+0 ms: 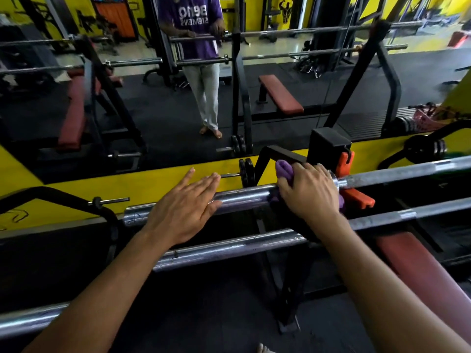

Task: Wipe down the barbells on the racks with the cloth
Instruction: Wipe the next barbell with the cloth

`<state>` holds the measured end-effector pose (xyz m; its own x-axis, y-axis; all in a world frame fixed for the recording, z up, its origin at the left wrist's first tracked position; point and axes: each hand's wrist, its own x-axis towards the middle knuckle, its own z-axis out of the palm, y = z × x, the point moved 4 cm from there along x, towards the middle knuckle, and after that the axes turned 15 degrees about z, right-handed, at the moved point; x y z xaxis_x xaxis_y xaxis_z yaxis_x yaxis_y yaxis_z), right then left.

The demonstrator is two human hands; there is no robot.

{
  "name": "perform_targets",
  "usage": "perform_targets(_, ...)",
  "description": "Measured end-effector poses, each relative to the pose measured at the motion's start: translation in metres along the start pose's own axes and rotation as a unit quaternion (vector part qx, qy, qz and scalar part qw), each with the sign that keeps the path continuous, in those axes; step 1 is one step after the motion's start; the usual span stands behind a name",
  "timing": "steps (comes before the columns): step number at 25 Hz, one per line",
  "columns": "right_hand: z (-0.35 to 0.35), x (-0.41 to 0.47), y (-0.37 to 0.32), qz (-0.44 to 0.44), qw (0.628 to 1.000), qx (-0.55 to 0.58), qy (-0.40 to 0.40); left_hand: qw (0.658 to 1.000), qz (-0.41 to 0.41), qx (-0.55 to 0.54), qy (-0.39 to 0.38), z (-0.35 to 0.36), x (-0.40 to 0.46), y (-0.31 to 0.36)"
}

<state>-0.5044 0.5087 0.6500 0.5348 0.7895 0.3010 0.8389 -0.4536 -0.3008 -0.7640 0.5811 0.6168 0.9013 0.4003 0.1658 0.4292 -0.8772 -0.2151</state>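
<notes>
Right hand [309, 191] grip squeezes purple cloth [284, 171] on upper bar [244, 197], beside orange hook [344, 161]. Left hand [183, 202] flat, fingers spread. Best: hold bar still, rub along, wrap cloth around.

We read mirrored "BenQ SIEMENS" in white on the purple shirt [190, 24] reflected in the mirror, far beyond our cloth-gripping hand.

Dim indoor light; glare streaks along the chrome barbell [244, 197]. The floor [204, 314] below sinks into deep shadow. Wide-angle bending curves the edges (far mirror [153, 110] reflections look soft, slightly blurred).
</notes>
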Motion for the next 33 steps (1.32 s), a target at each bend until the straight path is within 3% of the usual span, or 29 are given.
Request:
perform_targets(2, -0.001, 0.026, -0.034, 0.029, 0.992, -0.04, -0.116, 1.0, -0.007, -0.019, -0.005, 0.0, 0.003, 0.002)
perform_targets(5, 0.01, 0.016, -0.066, -0.076, 0.983, -0.046, -0.161, 0.998, -0.012, -0.064, 0.001, -0.003, 0.003, 0.0)
perform_targets(7, 0.004, 0.001, -0.062, -0.099, 0.977, 0.061, -0.176, 0.993, -0.015, -0.111, 0.032, -0.009, 0.003, 0.001)
perform_targets(8, -0.002, -0.002, -0.056, -0.092, 0.96, 0.159, -0.211, 0.987, -0.014, -0.146, 0.058, -0.011, 0.003, 0.001)
perform_targets(9, -0.012, -0.005, -0.05, -0.065, 0.92, 0.282, -0.264, 0.977, -0.019, -0.195, 0.085, -0.015, 0.004, 0.0)
perform_targets(11, -0.038, -0.015, -0.04, 0.015, 0.82, 0.464, -0.335, 0.924, -0.033, -0.353, 0.143, -0.028, 0.008, 0.002)
perform_targets(12, -0.051, -0.021, -0.036, 0.037, 0.793, 0.5, -0.346, 0.882, -0.027, -0.438, 0.17, -0.036, 0.014, 0.007)
perform_targets(15, -0.08, -0.037, -0.041, 0.018, 0.772, 0.508, -0.381, 0.786, 0.03, -0.592, 0.178, -0.057, 0.031, 0.031)
perform_targets(17, -0.088, -0.048, -0.049, 0.021, 0.776, 0.505, -0.376, 0.755, 0.049, -0.636, 0.153, -0.06, 0.033, 0.037)
perform_targets(21, -0.092, -0.076, -0.061, 0.025, 0.879, 0.384, -0.282, 0.774, 0.094, -0.606, 0.159, -0.064, 0.019, 0.032)
perform_targets(22, -0.088, -0.086, -0.061, 0.047, 0.899, 0.352, -0.256, 0.778, 0.094, -0.597, 0.173, -0.066, 0.015, 0.03)
perform_targets(23, -0.08, -0.098, -0.06, 0.092, 0.897, 0.356, -0.247, 0.778, 0.089, -0.593, 0.185, -0.068, 0.012, 0.03)
perform_targets(24, -0.07, -0.114, -0.061, 0.148, 0.863, 0.409, -0.258, 0.776, 0.086, -0.597, 0.185, -0.069, 0.008, 0.029)
perform_targets(26, -0.046, -0.148, -0.07, 0.234, 0.75, 0.539, -0.302, 0.8, 0.102, -0.566, 0.169, -0.068, -0.002, 0.026)
perform_targets(29, -0.033, -0.176, -0.072, 0.315, 0.646, 0.655, -0.234, 0.891, 0.127, -0.401, 0.171, -0.059, -0.025, -0.002)
perform_targets(31, -0.04, -0.179, -0.054, 0.371, 0.613, 0.685, -0.131, 0.934, 0.12, -0.296, 0.163, -0.055, -0.039, -0.032)
perform_targets(33, -0.052, -0.172, -0.044, 0.377, 0.639, 0.668, -0.055, 0.961, 0.121, -0.231, 0.088, -0.044, -0.05, -0.05)
